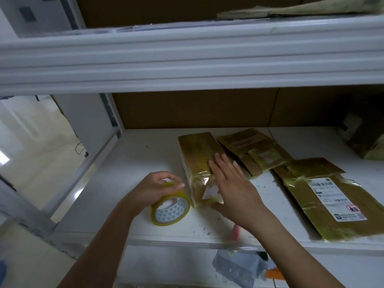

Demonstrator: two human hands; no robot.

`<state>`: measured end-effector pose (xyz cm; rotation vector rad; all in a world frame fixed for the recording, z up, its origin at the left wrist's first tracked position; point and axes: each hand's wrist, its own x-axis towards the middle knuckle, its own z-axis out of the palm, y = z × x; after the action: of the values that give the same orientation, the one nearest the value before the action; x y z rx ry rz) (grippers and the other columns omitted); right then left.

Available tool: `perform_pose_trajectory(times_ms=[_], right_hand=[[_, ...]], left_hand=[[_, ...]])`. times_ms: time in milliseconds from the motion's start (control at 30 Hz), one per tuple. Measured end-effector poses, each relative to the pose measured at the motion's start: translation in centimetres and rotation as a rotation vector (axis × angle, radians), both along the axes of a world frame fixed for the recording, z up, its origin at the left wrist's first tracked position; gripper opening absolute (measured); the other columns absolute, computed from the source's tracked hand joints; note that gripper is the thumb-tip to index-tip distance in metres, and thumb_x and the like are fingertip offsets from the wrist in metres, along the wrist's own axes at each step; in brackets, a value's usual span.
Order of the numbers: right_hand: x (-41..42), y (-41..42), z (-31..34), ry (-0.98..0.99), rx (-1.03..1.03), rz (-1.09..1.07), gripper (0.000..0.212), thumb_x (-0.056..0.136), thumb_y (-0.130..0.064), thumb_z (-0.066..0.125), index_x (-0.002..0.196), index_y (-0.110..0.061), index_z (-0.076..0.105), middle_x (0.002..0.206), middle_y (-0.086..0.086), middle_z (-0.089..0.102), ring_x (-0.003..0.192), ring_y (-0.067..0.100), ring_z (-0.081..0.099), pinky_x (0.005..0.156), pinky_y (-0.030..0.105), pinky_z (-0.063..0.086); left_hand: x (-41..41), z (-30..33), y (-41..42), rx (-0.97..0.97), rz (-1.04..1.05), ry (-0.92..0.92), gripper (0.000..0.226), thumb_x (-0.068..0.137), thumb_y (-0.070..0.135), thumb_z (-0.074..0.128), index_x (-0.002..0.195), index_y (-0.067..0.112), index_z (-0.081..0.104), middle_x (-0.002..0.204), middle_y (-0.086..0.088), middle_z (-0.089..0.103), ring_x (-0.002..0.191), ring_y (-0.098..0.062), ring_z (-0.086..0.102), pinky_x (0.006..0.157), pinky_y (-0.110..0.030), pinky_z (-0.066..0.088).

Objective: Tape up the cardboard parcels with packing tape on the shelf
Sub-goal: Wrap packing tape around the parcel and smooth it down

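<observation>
- Right hand (230, 188): fingers straight and together, laid flat on the near end of the upright parcel (197, 161), pressing the glossy tape there.
- Left hand (154, 187): fingers curled over the top of the tape roll (170, 206), gripping it just left of the upright parcel.
- Upright parcel: narrow cardboard box wrapped in yellowish tape, standing on the white shelf (133, 163) near its front edge.
- Flat parcel (255, 150): just right of the upright parcel, lying flat, one flap loose.
- Labelled parcel (324, 198): farther right of the upright parcel, lying flat, printed shipping label facing up.
- Upper shelf beam (187, 59): white, above the upright parcel.
- Brown cardboard backing (197, 109): behind the upright parcel.
</observation>
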<state>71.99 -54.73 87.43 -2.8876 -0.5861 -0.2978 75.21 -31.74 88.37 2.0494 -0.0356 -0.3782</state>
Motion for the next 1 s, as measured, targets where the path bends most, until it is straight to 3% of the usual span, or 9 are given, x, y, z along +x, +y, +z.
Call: perform_pose_trajectory(times_ms=[67,133,200,300,400,533,733,867,1000], right_hand=[[-0.8,1.5,0.6,-0.034,0.041,0.017,0.098,0.089,-0.056,0.055,0.155,-0.011,-0.001,0.162,0.008,-0.014,0.146,0.019,-0.023,0.113,0.03,-0.019],[-1.0,3.0,-0.1,-0.087,0.147,0.011,0.092,0.088,-0.066,0.044,0.154,-0.008,0.019,0.163,0.011,0.009,0.15,0.024,-0.005,0.119,0.038,-0.004],[-0.1,2.8,-1.7,-0.091,0.306,-0.014,0.086,0.088,-0.071,0.039,0.146,-0.008,0.037,0.158,0.009,0.028,0.15,0.022,0.009,0.121,0.045,0.011],[2.0,0.6,-2.3,-0.061,0.438,-0.039,0.078,0.087,-0.073,0.04,0.135,-0.012,0.046,0.15,0.005,0.037,0.145,0.008,0.01,0.12,0.036,0.016],[2.5,0.1,-1.5,-0.038,0.45,-0.04,0.08,0.083,-0.075,0.037,0.13,-0.012,0.047,0.146,0.004,0.038,0.148,0.012,0.01,0.119,0.035,0.024],[2.1,2.0,-0.4,-0.086,0.37,-0.192,0.08,0.086,-0.073,0.022,0.12,-0.008,0.056,0.14,0.01,0.05,0.148,0.027,0.019,0.12,0.034,0.007],[2.7,6.9,-1.8,-0.252,0.179,-0.425,0.056,0.087,-0.057,0.058,0.098,-0.002,0.057,0.112,0.024,0.063,0.127,0.042,0.05,0.112,0.051,0.035],[3.6,5.7,-2.6,-0.336,0.17,-0.355,0.052,0.082,-0.047,0.072,0.096,0.001,0.057,0.108,0.026,0.064,0.119,0.041,0.056,0.112,0.05,0.029],[4.3,4.7,-2.6,-0.245,0.27,-0.285,0.055,0.08,-0.046,0.074,0.099,0.002,0.056,0.112,0.026,0.061,0.121,0.041,0.054,0.113,0.047,0.019]], left_hand=[[-0.1,-0.8,0.1,-0.009,0.01,-0.008,0.019,0.086,0.034,0.072,0.099,0.021,0.073,0.091,-0.004,0.076,0.089,-0.024,0.073,0.077,-0.031,0.055],[-0.2,-1.4,0.3,-0.014,0.025,-0.024,0.013,0.091,0.028,0.068,0.097,0.018,0.073,0.091,-0.004,0.076,0.091,-0.026,0.072,0.08,-0.035,0.056],[-0.4,-1.4,0.4,-0.053,0.051,-0.037,0.015,0.093,0.027,0.065,0.094,0.016,0.075,0.086,-0.008,0.075,0.081,-0.025,0.071,0.069,-0.033,0.055],[-0.3,-0.9,-0.2,-0.1,0.035,-0.034,0.021,0.096,0.028,0.06,0.096,0.014,0.076,0.069,-0.013,0.067,0.059,-0.015,0.06,0.047,-0.023,0.045],[0.0,-1.3,-1.5,-0.114,0.087,-0.038,0.017,0.095,0.027,0.063,0.092,0.015,0.073,0.068,-0.005,0.069,0.059,-0.015,0.063,0.044,-0.022,0.045],[0.2,-2.0,-2.3,-0.102,0.125,-0.032,0.017,0.095,0.026,0.062,0.085,0.016,0.072,0.061,0.008,0.068,0.055,-0.005,0.063,0.043,-0.016,0.042],[0.0,-2.6,-2.6,-0.122,0.182,-0.051,0.014,0.092,0.018,0.064,0.085,0.012,0.075,0.068,0.002,0.072,0.053,-0.005,0.064,0.045,-0.013,0.042],[-0.1,-2.6,-2.6,-0.194,0.178,0.002,0.016,0.093,0.028,0.065,0.092,0.016,0.076,0.06,0.003,0.07,0.052,-0.009,0.063,0.045,-0.021,0.045],[-0.4,-3.2,-2.9,-0.223,0.227,-0.015,0.019,0.092,0.031,0.066,0.092,0.016,0.076,0.054,0.004,0.066,0.046,-0.008,0.059,0.044,-0.02,0.045]])
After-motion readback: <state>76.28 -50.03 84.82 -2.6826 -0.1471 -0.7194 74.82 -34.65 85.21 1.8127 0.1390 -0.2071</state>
